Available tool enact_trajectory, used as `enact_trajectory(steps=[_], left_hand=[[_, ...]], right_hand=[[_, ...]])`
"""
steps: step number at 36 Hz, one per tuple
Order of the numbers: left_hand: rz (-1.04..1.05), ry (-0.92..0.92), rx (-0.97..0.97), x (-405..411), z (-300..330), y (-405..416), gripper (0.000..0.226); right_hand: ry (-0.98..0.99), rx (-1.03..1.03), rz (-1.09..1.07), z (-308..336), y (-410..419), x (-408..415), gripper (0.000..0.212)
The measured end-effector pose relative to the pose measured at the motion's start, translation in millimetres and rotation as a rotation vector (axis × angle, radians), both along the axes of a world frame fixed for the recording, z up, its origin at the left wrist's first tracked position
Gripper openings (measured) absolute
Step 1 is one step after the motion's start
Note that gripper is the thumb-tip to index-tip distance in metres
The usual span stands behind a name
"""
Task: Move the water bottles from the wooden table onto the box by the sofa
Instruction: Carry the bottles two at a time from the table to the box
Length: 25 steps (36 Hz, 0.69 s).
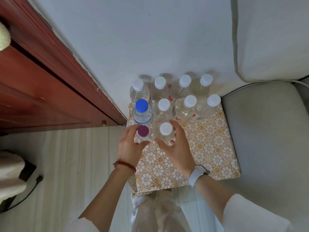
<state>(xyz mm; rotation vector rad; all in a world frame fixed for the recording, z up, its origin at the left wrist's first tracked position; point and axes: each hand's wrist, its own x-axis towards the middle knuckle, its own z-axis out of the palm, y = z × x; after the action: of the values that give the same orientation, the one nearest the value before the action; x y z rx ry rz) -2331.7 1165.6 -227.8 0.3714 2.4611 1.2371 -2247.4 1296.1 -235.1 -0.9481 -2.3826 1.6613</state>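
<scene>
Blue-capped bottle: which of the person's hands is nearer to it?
Left. The left hand grips the purple-capped bottle beside the blue-capped bottle; the right hand is one bottle further.

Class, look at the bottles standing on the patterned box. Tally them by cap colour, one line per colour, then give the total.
White-capped bottles: 8
Blue-capped bottle: 1
Purple-capped bottle: 1
Total: 10 bottles on the box

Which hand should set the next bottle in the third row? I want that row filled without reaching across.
Probably the right hand. The free patch of the box lies to the right of the white-capped bottle it holds, toward the sofa. The left hand holds the purple-capped bottle at the box's left edge.
</scene>
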Motion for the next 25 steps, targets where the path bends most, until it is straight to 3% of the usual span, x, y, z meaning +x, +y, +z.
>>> enact_trajectory(steps=[11, 20, 25], left_hand=[[0.014, -0.034, 0.004, 2, 3, 4, 0.053], [0.055, -0.157, -0.046, 13, 8, 6, 0.074], [0.034, -0.161, -0.124, 22, 33, 3, 0.081]], right_hand=[[0.009, -0.022, -0.007, 2, -4, -3, 0.078], [-0.036, -0.037, 0.055, 19, -5, 2, 0.092], [-0.098, -0.017, 0.064, 43, -4, 11, 0.085]])
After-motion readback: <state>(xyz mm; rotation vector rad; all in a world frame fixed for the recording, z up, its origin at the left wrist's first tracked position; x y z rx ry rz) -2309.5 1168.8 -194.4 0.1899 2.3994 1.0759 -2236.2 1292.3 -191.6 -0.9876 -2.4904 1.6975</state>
